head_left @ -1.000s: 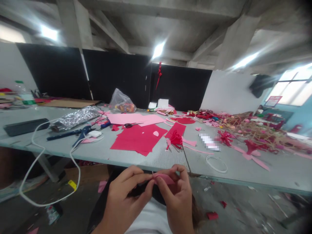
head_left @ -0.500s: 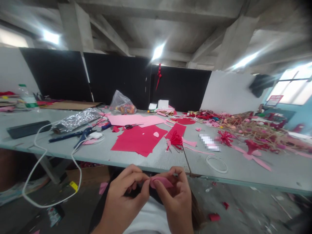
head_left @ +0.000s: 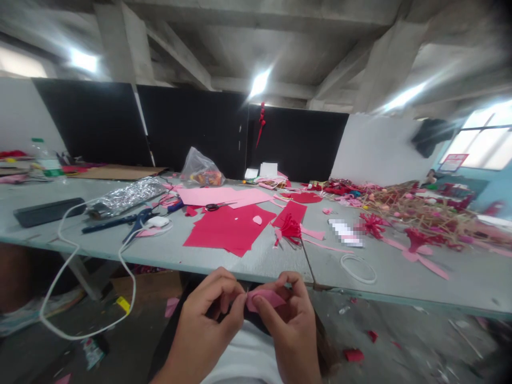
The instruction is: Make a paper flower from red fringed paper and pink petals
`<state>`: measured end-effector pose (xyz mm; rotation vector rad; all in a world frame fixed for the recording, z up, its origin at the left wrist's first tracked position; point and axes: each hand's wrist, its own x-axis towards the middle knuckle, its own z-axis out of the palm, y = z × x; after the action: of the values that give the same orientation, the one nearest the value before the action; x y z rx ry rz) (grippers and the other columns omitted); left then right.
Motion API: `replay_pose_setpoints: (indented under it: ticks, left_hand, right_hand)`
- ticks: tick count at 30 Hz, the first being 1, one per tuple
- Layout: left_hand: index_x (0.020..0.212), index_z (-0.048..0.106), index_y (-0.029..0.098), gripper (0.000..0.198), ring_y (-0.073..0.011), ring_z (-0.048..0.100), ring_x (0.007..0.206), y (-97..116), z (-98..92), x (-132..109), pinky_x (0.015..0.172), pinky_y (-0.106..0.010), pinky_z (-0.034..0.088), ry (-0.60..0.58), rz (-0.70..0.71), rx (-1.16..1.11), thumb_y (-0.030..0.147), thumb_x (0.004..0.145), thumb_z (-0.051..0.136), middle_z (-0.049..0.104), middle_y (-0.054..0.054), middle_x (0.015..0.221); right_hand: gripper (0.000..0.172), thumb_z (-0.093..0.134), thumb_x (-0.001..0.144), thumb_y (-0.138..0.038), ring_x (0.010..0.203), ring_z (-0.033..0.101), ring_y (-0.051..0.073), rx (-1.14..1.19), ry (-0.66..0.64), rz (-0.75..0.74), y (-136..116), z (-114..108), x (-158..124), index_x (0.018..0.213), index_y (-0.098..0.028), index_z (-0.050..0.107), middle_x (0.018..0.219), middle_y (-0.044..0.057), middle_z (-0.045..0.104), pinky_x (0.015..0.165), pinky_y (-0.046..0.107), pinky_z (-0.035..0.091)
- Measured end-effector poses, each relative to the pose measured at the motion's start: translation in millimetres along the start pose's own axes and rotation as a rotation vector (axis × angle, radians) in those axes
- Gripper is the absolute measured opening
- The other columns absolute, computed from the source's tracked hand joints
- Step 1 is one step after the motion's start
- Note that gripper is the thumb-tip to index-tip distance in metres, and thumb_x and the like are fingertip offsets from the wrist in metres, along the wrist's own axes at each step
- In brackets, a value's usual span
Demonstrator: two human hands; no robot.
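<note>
My right hand (head_left: 294, 320) pinches a small folded pink paper piece (head_left: 267, 298), pointed at its right end, between thumb and fingers. My left hand (head_left: 212, 314) is closed in a thumb-and-forefinger pinch at the left end of that piece. A thin pale sliver sticks up by the left fingertips, too fine to name. Both hands are in front of the table's near edge, above my lap. On the table beyond them lie red paper sheets (head_left: 224, 232) and a red fringed paper flower (head_left: 289, 228).
Scissors (head_left: 220, 206) rest on pink sheets (head_left: 192, 196). To the left are a glue gun (head_left: 138, 221), a foil roll (head_left: 128, 197) and a white cable (head_left: 48, 298) looping off the edge. A phone (head_left: 346, 233), a coiled white cord (head_left: 359, 268) and piled stems (head_left: 420, 208) occupy the right.
The view has shifted very slightly. Both hands keep their hold at the pink piece, with only a small shift of the left fingertips.
</note>
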<state>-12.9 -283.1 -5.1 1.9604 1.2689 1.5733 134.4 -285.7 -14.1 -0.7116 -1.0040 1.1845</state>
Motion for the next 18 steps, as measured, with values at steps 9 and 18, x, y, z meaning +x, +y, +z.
replay_pose_setpoints:
  ticks: [9, 18]
  left_hand:
    - [0.076, 0.057, 0.020, 0.027, -0.0127, 0.049, 0.069, -5.5, -2.1, -1.4, 0.060, -0.023, 0.039, -0.095, -0.055, -0.132, 0.030, 0.100, 0.055, 0.052, -0.001, 0.077]
    - [0.079, 0.054, 0.019, 0.026, -0.0143, 0.049, 0.075, -6.7, -2.7, -3.7, 0.067, -0.024, 0.042, -0.133, -0.079, -0.204, 0.030, 0.102, 0.051, 0.050, -0.002, 0.081]
  right_hand:
    - [0.044, 0.085, 0.080, -0.034, 0.069, 0.073, 0.017, 0.049, -0.012, -0.022, 3.5, -2.8, 4.1, 0.097, -0.024, 0.046, 0.080, 0.003, 0.077, 0.069, 0.027, 0.058]
    - [0.042, 0.083, 0.083, -0.033, 0.069, 0.071, 0.015, 0.052, -0.019, -0.020, 6.1, -4.7, 3.5, 0.099, -0.025, 0.046, 0.081, 0.002, 0.077, 0.068, 0.024, 0.056]
